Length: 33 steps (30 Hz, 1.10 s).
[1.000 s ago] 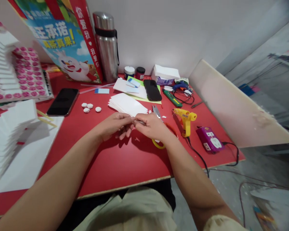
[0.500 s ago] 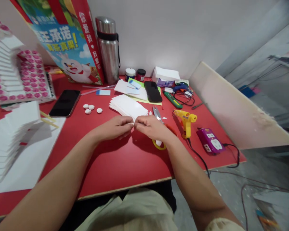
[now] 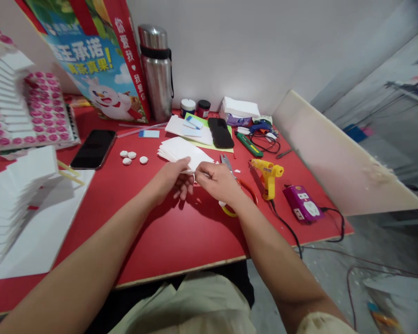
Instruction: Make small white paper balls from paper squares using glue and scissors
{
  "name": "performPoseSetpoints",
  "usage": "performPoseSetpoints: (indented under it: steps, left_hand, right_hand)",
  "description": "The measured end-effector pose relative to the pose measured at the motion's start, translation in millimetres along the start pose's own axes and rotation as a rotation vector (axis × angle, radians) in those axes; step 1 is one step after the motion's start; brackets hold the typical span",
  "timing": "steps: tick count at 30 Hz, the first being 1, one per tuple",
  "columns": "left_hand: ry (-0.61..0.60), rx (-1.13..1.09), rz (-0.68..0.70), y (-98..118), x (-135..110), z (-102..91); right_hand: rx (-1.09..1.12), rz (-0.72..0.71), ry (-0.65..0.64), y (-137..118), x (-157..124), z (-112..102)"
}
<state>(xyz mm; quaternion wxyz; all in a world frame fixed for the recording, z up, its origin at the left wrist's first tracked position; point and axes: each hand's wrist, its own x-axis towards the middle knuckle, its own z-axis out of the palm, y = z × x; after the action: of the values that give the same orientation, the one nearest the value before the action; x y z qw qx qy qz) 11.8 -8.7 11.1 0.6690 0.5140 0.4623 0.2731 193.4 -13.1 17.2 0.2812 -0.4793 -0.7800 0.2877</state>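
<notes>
My left hand (image 3: 174, 181) is turned partly palm up, its fingers loosely curled and apart, with the thumb over the near edge of a stack of white paper cards (image 3: 186, 150). Beside it, my right hand (image 3: 218, 182) is closed in a pinch. A small white piece (image 3: 194, 176) shows at its fingertips; most of it is hidden, so its kind is unclear. Under my right wrist lie scissors (image 3: 253, 192) with orange and yellow handles, blades pointing away. Several small round white pieces (image 3: 127, 161) rest left of the cards.
A yellow glue gun (image 3: 270, 174) and a purple power socket (image 3: 304, 204) with cords are on the right. Left are a phone (image 3: 94, 148) and a fanned white card model (image 3: 17, 199). A steel flask (image 3: 156, 74) and printed bag (image 3: 101, 60) stand behind.
My left hand has loosened from its pinch, turned palm up and spread its fingers. My right hand stays pinched in nearly the same place.
</notes>
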Motion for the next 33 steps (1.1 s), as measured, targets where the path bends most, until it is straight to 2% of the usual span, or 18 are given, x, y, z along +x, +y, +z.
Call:
performPoseSetpoints:
  steps: [2,4,7,10,16,20,23,25,27,33]
  left_hand:
    - [-0.109,-0.209,-0.241,4.0,2.5,-2.1]
    - [-0.172,-0.356,-0.365,6.3,4.1,-4.9]
    - [-0.198,-0.501,-0.393,6.6,4.3,-8.1]
    - [-0.193,-0.520,-0.371,5.0,3.3,-9.4]
    - [-0.192,-0.374,-0.192,0.2,1.5,-9.4]
    - [-0.098,-0.081,-0.014,-7.0,1.7,-4.8]
    - [0.022,0.282,0.200,-11.8,1.8,-0.6]
    - [0.108,0.531,0.370,-13.1,1.2,0.5]
    - [0.158,0.717,0.482,-13.0,0.6,0.1]
    - [0.216,0.994,0.566,-12.0,1.4,-4.2]
  right_hand:
    - [-0.124,-0.095,-0.002,0.1,-2.4,-0.2]
    - [-0.267,-0.160,-0.013,0.8,-4.0,0.3]
    - [-0.443,-0.191,-0.038,1.6,-4.6,1.7]
    - [-0.539,-0.185,-0.066,1.4,-4.5,2.3]
    - [-0.512,-0.150,-0.073,-1.8,-4.9,0.9]
    - [-0.370,-0.041,-0.048,-3.8,-2.6,2.2]
    - [-0.212,0.072,-0.017,-2.1,0.7,4.2]
    - [-0.050,0.129,0.003,-0.1,2.5,5.3]
    - [0.126,0.173,0.024,1.3,3.5,6.6]
    - [0.452,0.322,0.075,-3.3,2.4,14.1]
